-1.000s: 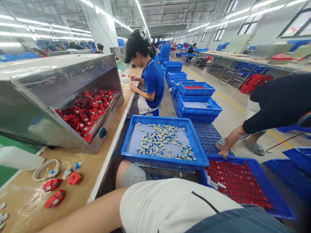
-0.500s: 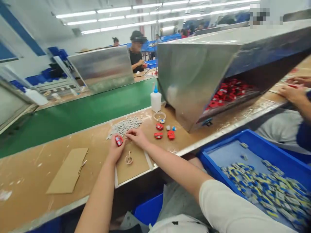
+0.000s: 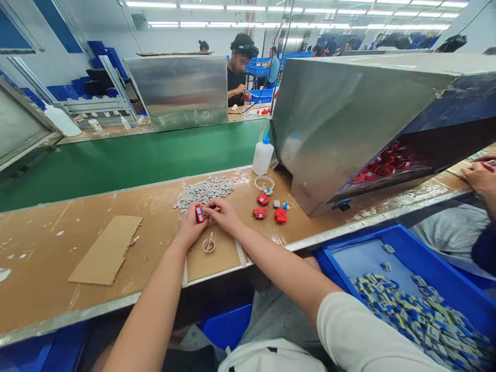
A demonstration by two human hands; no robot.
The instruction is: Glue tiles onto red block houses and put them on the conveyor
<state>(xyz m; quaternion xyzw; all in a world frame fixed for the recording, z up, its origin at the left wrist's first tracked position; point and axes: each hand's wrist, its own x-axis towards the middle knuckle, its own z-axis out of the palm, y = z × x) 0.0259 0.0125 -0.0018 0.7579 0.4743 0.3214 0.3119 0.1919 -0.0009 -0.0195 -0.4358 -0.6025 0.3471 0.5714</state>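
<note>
My left hand (image 3: 189, 230) is closed round a small red plastic piece (image 3: 200, 215) with pale windows, perhaps a toy car body. Pinched fingers of my right hand (image 3: 225, 216) meet the right side of that piece; whatever they hold is too small to make out. Just beyond both hands spreads a pile of small flat grey pieces (image 3: 207, 190). A little round cup (image 3: 208, 245) with a thin stick in it stands below them on a cardboard sheet (image 3: 217, 261). To the right lie three red pieces, one of them a red block (image 3: 281, 216).
A white squeeze bottle (image 3: 263, 157) with a blue cap stands beside a large metal bin (image 3: 349, 113) of red parts. A blue crate (image 3: 391, 235) of blue-and-yellow pieces is at lower right. Cardboard (image 3: 106, 250) lies left. A co-worker's hand (image 3: 480, 178) shows far right.
The camera view has shifted, so the scene sits differently in the picture. My left hand keeps the red piece, turned more upright, and my right fingers are now closer against it.
</note>
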